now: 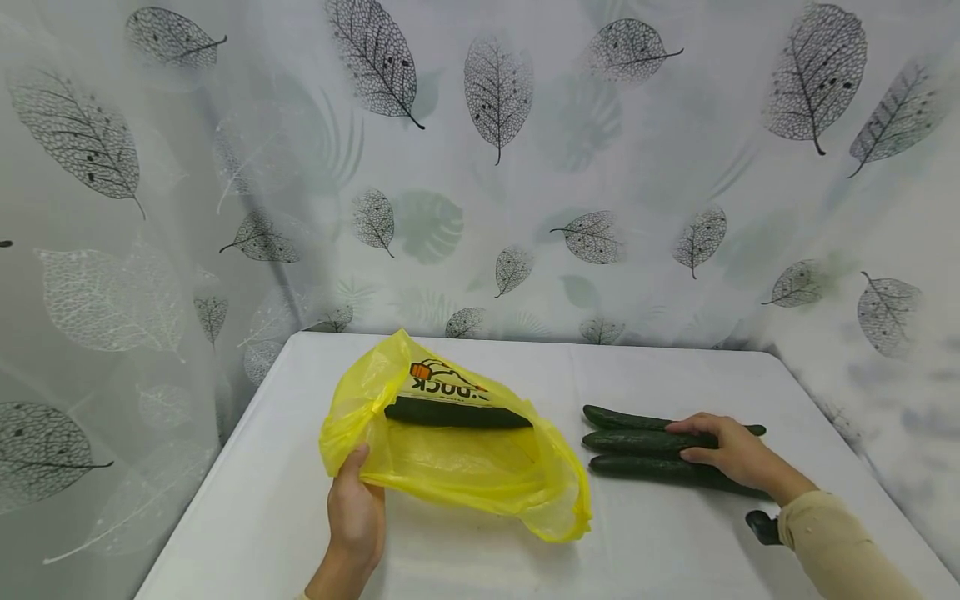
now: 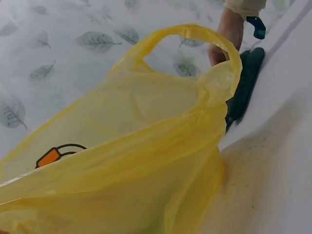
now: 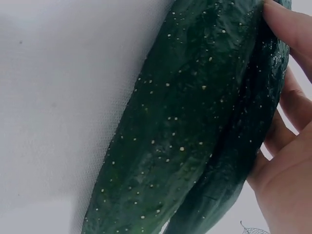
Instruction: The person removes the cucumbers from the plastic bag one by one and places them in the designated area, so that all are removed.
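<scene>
A yellow plastic bag (image 1: 465,471) lies with its mouth spread toward me, and one cucumber (image 1: 457,413) shows inside it. My left hand (image 1: 356,512) grips the bag's left edge, thumb on the outside. To the right, three dark green cucumbers lie side by side on the table. My right hand (image 1: 723,450) is over them, its thumb and fingers around the middle cucumber (image 1: 630,442). The nearest cucumber (image 3: 161,126) fills much of the right wrist view. The left wrist view shows the bag's looped handle (image 2: 190,31).
A white table (image 1: 262,500) carries everything. Behind it hangs a leaf-print curtain (image 1: 525,192). A small dark object (image 1: 763,527) shows beside the right sleeve (image 1: 832,542).
</scene>
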A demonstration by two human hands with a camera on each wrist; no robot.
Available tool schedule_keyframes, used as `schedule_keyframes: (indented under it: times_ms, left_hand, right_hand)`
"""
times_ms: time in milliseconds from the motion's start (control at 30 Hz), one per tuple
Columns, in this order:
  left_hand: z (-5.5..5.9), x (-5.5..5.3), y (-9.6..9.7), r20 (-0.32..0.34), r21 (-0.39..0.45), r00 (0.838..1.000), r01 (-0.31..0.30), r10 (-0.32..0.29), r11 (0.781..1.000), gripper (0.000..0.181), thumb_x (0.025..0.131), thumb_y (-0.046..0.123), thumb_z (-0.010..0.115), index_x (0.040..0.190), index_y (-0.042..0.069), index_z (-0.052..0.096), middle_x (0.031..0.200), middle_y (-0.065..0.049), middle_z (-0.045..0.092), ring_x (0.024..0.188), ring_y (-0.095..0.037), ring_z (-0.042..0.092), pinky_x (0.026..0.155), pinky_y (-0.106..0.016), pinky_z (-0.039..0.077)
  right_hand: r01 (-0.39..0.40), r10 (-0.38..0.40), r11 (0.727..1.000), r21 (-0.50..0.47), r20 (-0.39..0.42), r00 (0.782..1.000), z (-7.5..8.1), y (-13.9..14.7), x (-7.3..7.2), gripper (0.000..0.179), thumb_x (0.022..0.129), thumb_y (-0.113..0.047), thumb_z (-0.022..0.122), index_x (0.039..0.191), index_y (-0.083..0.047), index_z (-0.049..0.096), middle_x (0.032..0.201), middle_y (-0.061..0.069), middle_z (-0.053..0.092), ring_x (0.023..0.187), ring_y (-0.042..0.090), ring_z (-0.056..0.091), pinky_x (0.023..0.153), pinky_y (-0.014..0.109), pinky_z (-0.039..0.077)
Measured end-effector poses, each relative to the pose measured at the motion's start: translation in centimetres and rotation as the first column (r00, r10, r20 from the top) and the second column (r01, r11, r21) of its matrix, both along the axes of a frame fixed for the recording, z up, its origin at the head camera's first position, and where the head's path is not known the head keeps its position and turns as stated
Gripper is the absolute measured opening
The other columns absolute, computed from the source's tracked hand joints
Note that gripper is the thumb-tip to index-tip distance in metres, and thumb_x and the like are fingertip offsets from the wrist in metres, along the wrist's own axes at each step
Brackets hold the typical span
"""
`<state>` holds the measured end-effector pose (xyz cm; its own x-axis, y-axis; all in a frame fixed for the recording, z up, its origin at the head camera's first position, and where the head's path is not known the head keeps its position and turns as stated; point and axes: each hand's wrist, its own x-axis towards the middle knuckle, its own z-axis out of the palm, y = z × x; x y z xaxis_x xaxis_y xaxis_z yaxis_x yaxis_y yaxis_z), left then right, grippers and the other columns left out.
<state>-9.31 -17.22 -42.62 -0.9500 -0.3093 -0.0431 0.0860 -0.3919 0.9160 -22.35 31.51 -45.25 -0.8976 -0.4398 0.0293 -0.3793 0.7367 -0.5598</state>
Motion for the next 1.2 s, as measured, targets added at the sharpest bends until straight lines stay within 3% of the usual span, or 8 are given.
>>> schedule_keyframes:
  times_ms: [167,333,433,567,700,867,1000,1200]
  left_hand:
    - [0.0,0.0,0.0,0.009,0.002,1.000,-0.003,0.003,1.000,0.038,0.110,0.026,0.022,0.145,0.014,0.028,0.138,0.000,0.036,0.132,-0.016,0.033,0.111,-0.028,0.027]
    - [-0.1,0.0,-0.1,0.007,0.002,1.000,-0.002,0.002,1.000,0.038,0.110,0.027,0.022,0.145,0.014,0.028,0.137,0.001,0.036,0.132,-0.017,0.032,0.111,-0.029,0.026]
    - [-0.1,0.0,-0.2,0.004,0.001,1.000,0.001,-0.001,1.000,0.038,0.110,0.027,0.021,0.144,0.013,0.029,0.136,0.000,0.037,0.131,-0.016,0.033,0.111,-0.030,0.025]
    - [-0.1,0.1,-0.3,-0.001,0.006,1.000,0.003,-0.003,1.000,0.038,0.109,0.025,0.021,0.143,0.011,0.029,0.134,-0.002,0.037,0.129,-0.016,0.033,0.111,-0.030,0.024]
    - [-0.1,0.1,-0.4,0.006,0.004,1.000,0.008,-0.008,1.000,0.037,0.109,0.025,0.021,0.142,0.012,0.030,0.136,-0.004,0.036,0.130,-0.016,0.033,0.112,-0.031,0.023]
    - [-0.2,0.1,-0.4,-0.005,0.011,1.000,0.007,-0.007,1.000,0.036,0.109,0.025,0.023,0.143,0.014,0.031,0.138,-0.005,0.035,0.131,-0.016,0.033,0.112,-0.031,0.023]
    - [-0.3,0.1,-0.3,-0.010,0.023,1.000,-0.002,0.003,1.000,0.034,0.109,0.023,0.024,0.141,0.015,0.032,0.135,-0.003,0.038,0.130,-0.016,0.035,0.111,-0.030,0.025]
    - [-0.4,0.1,-0.2,-0.021,0.007,1.000,-0.003,0.003,1.000,0.034,0.110,0.026,0.025,0.141,0.015,0.032,0.134,0.000,0.039,0.131,-0.015,0.034,0.111,-0.030,0.025]
  right_hand:
    - [0.000,0.000,1.000,-0.002,-0.022,1.000,0.1,-0.1,0.1,0.039,0.087,-0.015,0.079,0.124,-0.004,0.070,0.122,0.016,0.067,0.114,0.042,0.059,0.092,0.058,0.048]
    - [-0.002,-0.002,0.997,-0.083,-0.050,0.999,0.4,-0.3,0.0,0.038,0.090,-0.013,0.077,0.125,0.000,0.068,0.119,0.015,0.069,0.109,0.020,0.064,0.087,0.031,0.054]
    - [0.027,-0.031,0.992,-0.126,-0.033,0.999,0.9,-0.5,-0.2,0.040,0.092,-0.015,0.075,0.128,0.000,0.066,0.122,0.017,0.067,0.110,0.021,0.065,0.084,0.023,0.054]
    - [0.085,-0.089,0.986,-0.141,-0.029,0.996,1.7,-1.3,0.0,0.042,0.096,-0.023,0.072,0.131,-0.003,0.064,0.127,0.017,0.065,0.110,0.031,0.064,0.081,0.023,0.055]
    - [0.089,-0.100,0.979,-0.184,-0.054,0.993,2.5,-2.6,0.3,0.043,0.096,-0.024,0.072,0.133,-0.004,0.064,0.128,0.016,0.065,0.106,0.025,0.063,0.081,0.022,0.054]
    - [0.047,-0.063,0.965,-0.256,-0.056,0.996,3.3,-4.1,0.6,0.042,0.096,-0.019,0.072,0.134,-0.004,0.063,0.128,0.014,0.065,0.106,0.016,0.064,0.083,0.018,0.053]
    - [0.016,-0.033,0.965,-0.263,-0.059,0.998,3.8,-5.3,0.9,0.043,0.096,-0.019,0.071,0.135,-0.005,0.062,0.129,0.011,0.065,0.108,0.016,0.063,0.087,0.018,0.052]
    - [-0.045,0.028,0.966,-0.253,-0.071,0.997,5.0,-7.4,1.3,0.043,0.096,-0.021,0.072,0.135,-0.008,0.062,0.130,0.005,0.065,0.113,0.019,0.062,0.093,0.034,0.054]
